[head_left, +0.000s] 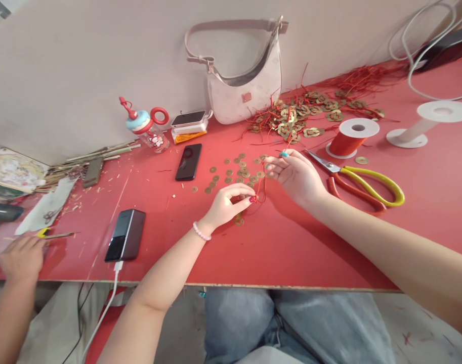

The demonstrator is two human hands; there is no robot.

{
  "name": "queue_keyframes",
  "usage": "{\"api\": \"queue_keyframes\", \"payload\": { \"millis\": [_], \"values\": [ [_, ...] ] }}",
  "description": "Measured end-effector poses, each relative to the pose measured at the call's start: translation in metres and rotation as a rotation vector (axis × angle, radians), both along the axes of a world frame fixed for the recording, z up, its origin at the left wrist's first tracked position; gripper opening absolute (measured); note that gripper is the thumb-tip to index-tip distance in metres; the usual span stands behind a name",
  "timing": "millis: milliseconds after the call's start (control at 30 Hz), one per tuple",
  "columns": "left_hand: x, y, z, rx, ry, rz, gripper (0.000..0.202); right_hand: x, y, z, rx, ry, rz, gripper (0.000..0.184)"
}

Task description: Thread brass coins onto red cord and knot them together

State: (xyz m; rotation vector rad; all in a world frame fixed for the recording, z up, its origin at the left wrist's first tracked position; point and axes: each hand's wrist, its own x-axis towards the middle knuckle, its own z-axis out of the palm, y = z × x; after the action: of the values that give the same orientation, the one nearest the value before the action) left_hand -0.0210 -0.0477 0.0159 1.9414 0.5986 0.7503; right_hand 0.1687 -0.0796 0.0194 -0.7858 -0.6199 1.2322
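Observation:
My left hand (233, 203) is closed in a pinch on a red cord (264, 183) low over the table. To its right, my right hand (293, 174) is raised with the palm turned up, its thumb and fingertips closed on the same cord. The cord hangs in a loop between the hands; whether a knot sits under the left fingertips is too small to tell. Several loose brass coins (242, 165) lie on the table just beyond and between my hands. Scissors (344, 174) with yellow and red handles rest beside my right wrist.
Behind lies a pile of corded coins (299, 116) near a white handbag (246, 96). Right are a red cord spool (352, 137) and an empty spool (424, 124). Left are a phone (189, 162), a power bank (125, 235), a cup (153, 132) and another person's hand (23, 257) holding a tool.

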Motion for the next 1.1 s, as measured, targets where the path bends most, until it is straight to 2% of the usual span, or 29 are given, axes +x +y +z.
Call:
{"api": "queue_keyframes", "payload": {
  "millis": [133, 267, 433, 567, 700, 867, 1000, 1100],
  "values": [
    [-0.001, 0.001, -0.001, -0.063, -0.017, 0.024, 0.011, 0.001, 0.001, 0.001, -0.021, -0.039, -0.042, 0.010],
    [-0.002, 0.002, -0.002, -0.161, -0.040, 0.014, 0.012, -0.001, 0.000, -0.001, -0.058, -0.239, -0.046, 0.010],
    [-0.001, 0.000, 0.001, -0.215, -0.118, 0.005, 0.010, -0.009, -0.001, -0.006, -0.075, -0.395, 0.070, 0.019],
    [0.001, 0.000, 0.002, -0.263, -0.193, 0.034, 0.010, -0.015, -0.002, -0.010, -0.077, -0.532, 0.160, 0.019],
    [0.002, 0.002, -0.001, -0.358, -0.235, 0.127, 0.014, -0.017, -0.005, -0.012, 0.001, -0.667, 0.192, 0.017],
    [0.002, 0.007, -0.005, -0.419, -0.248, 0.303, 0.022, -0.018, -0.012, -0.010, 0.088, -0.769, 0.261, 0.033],
    [0.003, 0.008, -0.004, -0.476, -0.265, 0.332, 0.024, -0.019, -0.017, -0.004, 0.101, -0.970, 0.222, 0.035],
    [0.003, 0.010, -0.004, -0.493, -0.265, 0.342, 0.024, -0.018, -0.019, 0.000, 0.137, -1.027, 0.182, 0.034]
  ]
}}
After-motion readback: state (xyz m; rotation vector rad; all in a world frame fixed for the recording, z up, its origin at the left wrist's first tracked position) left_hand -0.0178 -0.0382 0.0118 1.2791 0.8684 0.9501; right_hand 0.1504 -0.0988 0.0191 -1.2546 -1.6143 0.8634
